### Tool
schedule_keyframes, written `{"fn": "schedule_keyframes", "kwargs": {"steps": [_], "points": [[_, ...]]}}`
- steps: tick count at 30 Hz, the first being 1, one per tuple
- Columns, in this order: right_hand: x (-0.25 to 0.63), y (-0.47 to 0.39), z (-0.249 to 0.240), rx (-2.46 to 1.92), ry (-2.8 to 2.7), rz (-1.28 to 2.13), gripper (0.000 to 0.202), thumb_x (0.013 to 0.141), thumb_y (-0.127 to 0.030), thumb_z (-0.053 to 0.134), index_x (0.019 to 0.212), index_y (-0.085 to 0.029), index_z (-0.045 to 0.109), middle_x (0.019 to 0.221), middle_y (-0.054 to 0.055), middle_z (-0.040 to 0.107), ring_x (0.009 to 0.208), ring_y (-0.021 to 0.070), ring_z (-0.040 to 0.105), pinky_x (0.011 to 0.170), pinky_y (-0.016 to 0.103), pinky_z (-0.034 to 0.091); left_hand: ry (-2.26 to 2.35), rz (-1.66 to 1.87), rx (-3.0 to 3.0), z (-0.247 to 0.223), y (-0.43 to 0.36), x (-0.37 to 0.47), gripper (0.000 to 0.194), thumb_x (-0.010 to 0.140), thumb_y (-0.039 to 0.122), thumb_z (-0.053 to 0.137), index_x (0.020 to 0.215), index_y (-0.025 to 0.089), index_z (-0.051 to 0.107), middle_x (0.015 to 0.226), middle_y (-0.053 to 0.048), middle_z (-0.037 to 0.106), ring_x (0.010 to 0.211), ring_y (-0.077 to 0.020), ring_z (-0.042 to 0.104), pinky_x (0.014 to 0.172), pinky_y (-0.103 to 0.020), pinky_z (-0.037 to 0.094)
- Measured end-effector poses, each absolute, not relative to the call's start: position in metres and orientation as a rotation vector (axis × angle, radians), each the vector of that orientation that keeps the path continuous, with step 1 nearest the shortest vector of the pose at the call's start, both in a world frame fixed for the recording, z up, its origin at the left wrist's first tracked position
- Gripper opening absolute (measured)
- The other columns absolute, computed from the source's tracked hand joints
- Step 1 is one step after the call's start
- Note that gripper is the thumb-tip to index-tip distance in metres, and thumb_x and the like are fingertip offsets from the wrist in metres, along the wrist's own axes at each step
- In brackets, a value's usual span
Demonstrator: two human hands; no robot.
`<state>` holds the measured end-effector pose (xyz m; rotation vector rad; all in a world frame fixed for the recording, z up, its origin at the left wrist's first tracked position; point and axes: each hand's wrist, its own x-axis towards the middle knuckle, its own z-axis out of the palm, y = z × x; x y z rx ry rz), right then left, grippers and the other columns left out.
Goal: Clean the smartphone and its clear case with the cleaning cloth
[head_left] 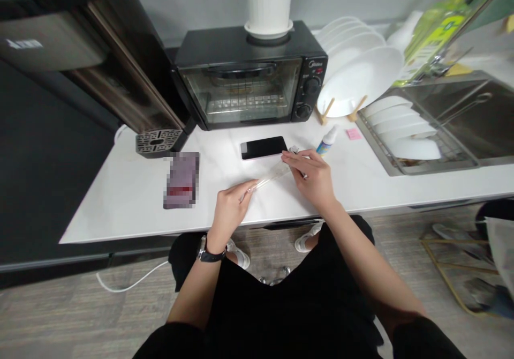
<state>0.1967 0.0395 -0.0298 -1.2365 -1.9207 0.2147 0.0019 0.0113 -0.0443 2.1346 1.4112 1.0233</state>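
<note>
A thin, clear, plastic-like strip [272,175] is held just above the white counter, slanting up to the right. Its lower left end is pinched between the thumb and fingers of my left hand [232,208]. My right hand [312,178] has its fingers closed on the other end, partly hiding it. I cannot tell exactly what the strip is. Behind it lies a smartphone [263,148] with a dark screen, close to my right fingertips. A small spray bottle [327,140] with a white cap stands just beyond my right hand.
A blurred-out purple item [182,181] lies at the left, before a drink machine [156,140]. A toaster oven [249,80] with a white pot [269,2] on top stands behind. To the right are racked plates [361,77], a pink sticky note [354,134] and a sink [466,112].
</note>
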Motion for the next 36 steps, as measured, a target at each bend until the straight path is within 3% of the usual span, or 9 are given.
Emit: {"fn": "schedule_keyframes", "kwargs": {"steps": [5, 11, 17, 21, 27, 36], "points": [[0.179, 0.026, -0.037, -1.268, -1.890, 0.218, 0.032, 0.073, -0.009, 0.034, 0.101, -0.021, 0.046, 0.109, -0.002, 0.043, 0.091, 0.0134, 0.038, 0.081, 0.030, 0.036, 1.408, 0.995, 2.160, -0.042, 0.010, 0.003, 0.023, 0.073, 0.021, 0.038, 0.093, 0.022, 0.049, 0.093, 0.001, 0.055, 0.083, -0.0153, 0.052, 0.075, -0.028, 0.041], [0.130, -0.003, -0.047, -1.053, -2.107, 0.254, 0.043, 0.073, -0.011, 0.035, 0.112, -0.027, 0.031, 0.116, -0.007, 0.033, 0.098, 0.0171, 0.037, 0.083, 0.034, 0.037, 1.560, 0.884, 2.232, -0.041, 0.010, -0.001, 0.018, 0.073, 0.022, 0.036, 0.071, 0.017, 0.053, 0.067, -0.004, 0.059, 0.063, -0.0155, 0.053, 0.057, -0.026, 0.041], [0.126, -0.006, -0.046, -1.056, -2.105, 0.260, 0.048, 0.073, -0.011, 0.035, 0.114, -0.032, 0.023, 0.116, -0.010, 0.031, 0.097, 0.0174, 0.039, 0.083, 0.035, 0.039, 1.553, 0.877, 2.255, -0.040, 0.009, -0.002, 0.018, 0.074, 0.021, 0.035, 0.067, 0.017, 0.051, 0.066, -0.005, 0.058, 0.062, -0.0157, 0.053, 0.056, -0.027, 0.039], [0.131, -0.007, -0.046, -1.074, -2.116, 0.283, 0.046, 0.073, -0.011, 0.035, 0.114, -0.030, 0.025, 0.116, -0.010, 0.031, 0.096, 0.0160, 0.040, 0.083, 0.031, 0.039, 1.549, 0.871, 2.249, -0.042, 0.010, -0.001, 0.019, 0.074, 0.021, 0.035, 0.069, 0.017, 0.053, 0.066, -0.005, 0.058, 0.062, -0.0162, 0.053, 0.057, -0.028, 0.040], [0.172, 0.021, -0.043, -1.231, -1.926, 0.186, 0.037, 0.072, -0.007, 0.035, 0.103, -0.026, 0.043, 0.110, -0.006, 0.042, 0.092, 0.0135, 0.040, 0.080, 0.031, 0.039, 1.460, 0.974, 2.224, -0.049, 0.013, 0.002, 0.023, 0.072, 0.019, 0.039, 0.093, 0.022, 0.049, 0.089, 0.001, 0.057, 0.078, -0.0149, 0.053, 0.070, -0.027, 0.042], [0.174, 0.026, -0.041, -1.278, -1.862, 0.131, 0.034, 0.073, -0.006, 0.034, 0.100, -0.023, 0.046, 0.107, -0.002, 0.044, 0.090, 0.0139, 0.040, 0.078, 0.033, 0.039, 1.437, 1.038, 2.214, -0.048, 0.013, 0.003, 0.022, 0.072, 0.019, 0.040, 0.091, 0.024, 0.050, 0.090, 0.003, 0.057, 0.078, -0.0128, 0.053, 0.070, -0.025, 0.042]]}}
